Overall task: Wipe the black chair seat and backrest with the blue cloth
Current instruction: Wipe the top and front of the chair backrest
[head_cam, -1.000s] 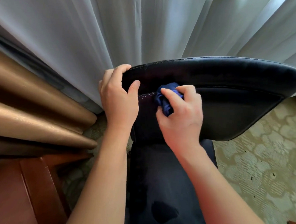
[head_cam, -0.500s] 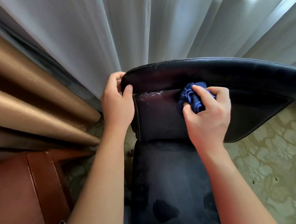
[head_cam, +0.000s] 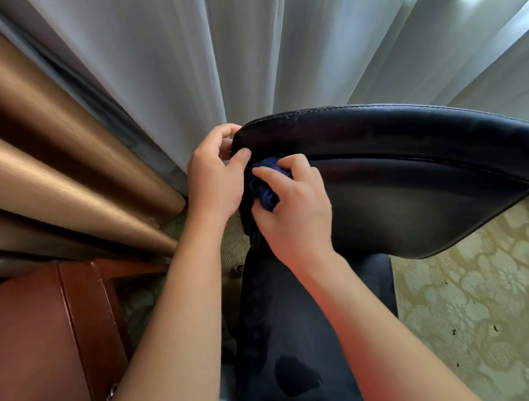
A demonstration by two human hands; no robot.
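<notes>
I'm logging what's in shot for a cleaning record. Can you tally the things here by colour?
Black: 1, chair
Blue: 1, cloth
White: 1, sheer curtain
Bronze: 1, drape
Red-brown: 1, wooden cabinet
Total: 5

we see backrest [head_cam: 397, 164] behind seat [head_cam: 305, 325] | cloth [head_cam: 265, 185] on backrest's left end, under right hand [head_cam: 293, 214] | left hand [head_cam: 215, 176] on its left edge | curtain [head_cam: 203, 59] behind | cabinet [head_cam: 36, 326] left of seat

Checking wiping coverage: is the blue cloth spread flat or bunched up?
Bunched: the blue cloth shows as a crumpled wad gripped in the right hand.
</notes>
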